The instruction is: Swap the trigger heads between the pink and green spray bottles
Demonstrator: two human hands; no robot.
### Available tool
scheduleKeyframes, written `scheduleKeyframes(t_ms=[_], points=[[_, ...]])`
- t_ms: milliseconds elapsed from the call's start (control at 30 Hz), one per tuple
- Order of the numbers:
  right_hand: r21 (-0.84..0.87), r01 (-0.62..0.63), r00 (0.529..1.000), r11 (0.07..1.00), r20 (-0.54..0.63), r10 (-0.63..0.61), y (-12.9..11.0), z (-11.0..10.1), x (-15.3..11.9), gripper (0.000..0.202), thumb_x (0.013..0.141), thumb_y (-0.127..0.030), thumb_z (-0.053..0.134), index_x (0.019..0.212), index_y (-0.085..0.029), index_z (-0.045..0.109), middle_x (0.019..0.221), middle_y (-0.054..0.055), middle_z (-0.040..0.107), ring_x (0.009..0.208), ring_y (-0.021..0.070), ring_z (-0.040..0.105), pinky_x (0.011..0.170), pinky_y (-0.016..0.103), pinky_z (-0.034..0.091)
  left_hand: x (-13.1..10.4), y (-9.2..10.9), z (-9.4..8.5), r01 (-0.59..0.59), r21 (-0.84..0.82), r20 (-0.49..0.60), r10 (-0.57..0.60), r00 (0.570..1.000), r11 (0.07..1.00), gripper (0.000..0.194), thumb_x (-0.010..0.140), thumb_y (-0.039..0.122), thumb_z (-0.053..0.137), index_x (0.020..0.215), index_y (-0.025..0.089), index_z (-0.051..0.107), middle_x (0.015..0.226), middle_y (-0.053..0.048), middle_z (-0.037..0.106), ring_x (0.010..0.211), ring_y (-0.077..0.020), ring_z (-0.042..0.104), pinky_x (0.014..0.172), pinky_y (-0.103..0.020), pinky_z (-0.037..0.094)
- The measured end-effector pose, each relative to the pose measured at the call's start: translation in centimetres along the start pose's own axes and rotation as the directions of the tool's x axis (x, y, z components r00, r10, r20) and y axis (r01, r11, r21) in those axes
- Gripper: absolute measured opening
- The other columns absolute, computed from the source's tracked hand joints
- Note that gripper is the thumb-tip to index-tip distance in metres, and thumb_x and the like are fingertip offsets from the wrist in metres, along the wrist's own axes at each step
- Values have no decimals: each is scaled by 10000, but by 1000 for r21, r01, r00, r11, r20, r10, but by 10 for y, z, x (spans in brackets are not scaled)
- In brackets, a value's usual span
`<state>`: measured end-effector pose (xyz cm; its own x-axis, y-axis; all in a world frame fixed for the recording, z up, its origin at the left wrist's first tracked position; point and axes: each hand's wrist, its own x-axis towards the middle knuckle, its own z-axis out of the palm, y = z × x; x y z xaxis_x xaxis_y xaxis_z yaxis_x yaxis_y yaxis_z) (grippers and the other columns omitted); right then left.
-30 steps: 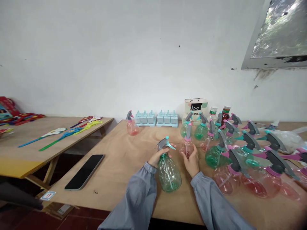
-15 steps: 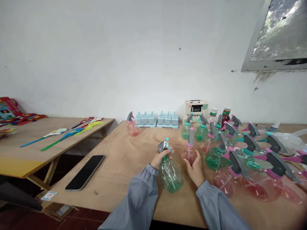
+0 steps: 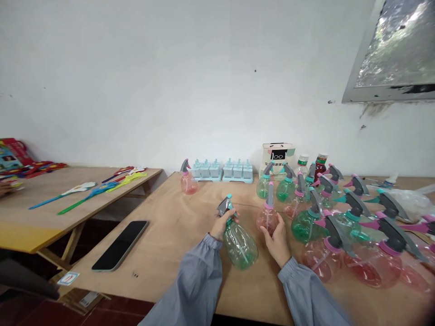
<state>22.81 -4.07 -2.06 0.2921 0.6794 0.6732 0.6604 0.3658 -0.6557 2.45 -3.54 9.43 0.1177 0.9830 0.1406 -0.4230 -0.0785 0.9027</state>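
My left hand (image 3: 221,223) is wrapped round the neck of a green spray bottle (image 3: 241,246), which tilts with its grey and teal head up to the left. The fingers of my right hand (image 3: 277,237) curve round the lower right side of a pink spray bottle (image 3: 267,218) that stands upright. Several more pink and green spray bottles crowd the table to the right, the nearest being a green one (image 3: 304,225) just beyond my right hand.
A phone (image 3: 120,246) lies on the brown table (image 3: 163,253) at left. At the back are a lone pink bottle (image 3: 188,183), two light-blue mould sets (image 3: 207,171) and a paper bag (image 3: 277,159). Another table (image 3: 37,222) holds colourful flower-shaped items; a person's hand (image 3: 5,188) shows there.
My left hand has moved slightly left and up with the green bottle, tilting it a little more. My right hand stays on the pink bottle. At far left, another person's hand shows more.
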Motion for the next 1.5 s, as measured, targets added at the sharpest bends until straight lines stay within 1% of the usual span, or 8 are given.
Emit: scheduleKeyframes(t_ms=[300, 500, 733, 900, 1000, 1167, 1367, 1500], points=[[-3, -26, 999, 1000, 28, 26, -1, -3, 1, 859, 873, -672, 501, 1457, -75, 297, 1393, 275, 455, 1312, 382, 460, 1068, 576, 400, -3, 0, 1, -30, 34, 223, 21, 975, 999, 475, 598, 486, 833, 918, 159, 706, 913, -72, 760, 516, -88, 597, 687, -285, 517], [11, -33, 999, 999, 27, 33, -4, -4, 2, 847, 873, -668, 504, 1453, -86, 300, 1386, 270, 464, 1304, 379, 470, 1060, 574, 408, -1, -5, -1, 49, 25, 76, -51, 996, 998, 429, 554, 500, 850, 694, 161, 627, 625, -15, 668, 490, -103, 579, 520, -233, 427], [14, -48, 997, 999, 63, 47, -6, -7, 3, 857, 858, -662, 535, 1442, -77, 307, 1395, 276, 465, 1305, 382, 477, 1061, 568, 416, -4, -1, 2, 1, -6, 169, 0, 986, 1000, 464, 593, 476, 824, 899, 154, 692, 898, -63, 746, 516, -82, 575, 586, -256, 461], [21, -45, 997, 999, 59, 44, -6, -7, 3, 840, 853, -646, 551, 1438, -89, 319, 1395, 266, 471, 1308, 378, 474, 1059, 567, 415, -4, -4, 4, 11, 3, -37, -11, 999, 1000, 423, 575, 502, 834, 725, 169, 621, 652, -5, 668, 519, -100, 579, 549, -231, 440], [28, -49, 996, 998, 73, 47, -7, -8, 4, 827, 853, -627, 563, 1435, -89, 327, 1388, 259, 483, 1293, 373, 489, 1057, 556, 420, -1, 3, -2, -105, 99, -64, 112, 992, 990, 406, 614, 508, 813, 778, 171, 658, 761, -21, 708, 534, -88, 570, 570, -233, 459], [47, -50, 997, 998, 68, 46, -8, -8, 5, 806, 842, -586, 601, 1436, -113, 329, 1374, 242, 509, 1263, 363, 524, 1046, 551, 432, 9, 39, -47, -241, 367, -174, 321, 931, 899, 449, 638, 477, 811, 973, 195, 710, 1033, -59, 740, 645, -125, 631, 659, -276, 522], [49, -37, 997, 998, 64, 34, -7, -7, 4, 793, 845, -586, 597, 1432, -120, 339, 1359, 234, 522, 1261, 360, 526, 1031, 548, 443, 29, 83, -144, -95, 709, -378, 490, 786, 698, 392, 644, 425, 793, 924, 158, 733, 769, -46, 736, 879, -269, 708, 888, -400, 548], [49, -29, 997, 998, 79, 25, -10, -6, 4, 773, 852, -576, 589, 1426, -121, 343, 1356, 232, 528, 1271, 359, 523, 1039, 554, 437, 53, 93, -179, -116, 756, -402, 596, 695, 645, 311, 645, 361, 767, 871, 151, 731, 839, -45, 748, 974, -275, 695, 960, -407, 534]])
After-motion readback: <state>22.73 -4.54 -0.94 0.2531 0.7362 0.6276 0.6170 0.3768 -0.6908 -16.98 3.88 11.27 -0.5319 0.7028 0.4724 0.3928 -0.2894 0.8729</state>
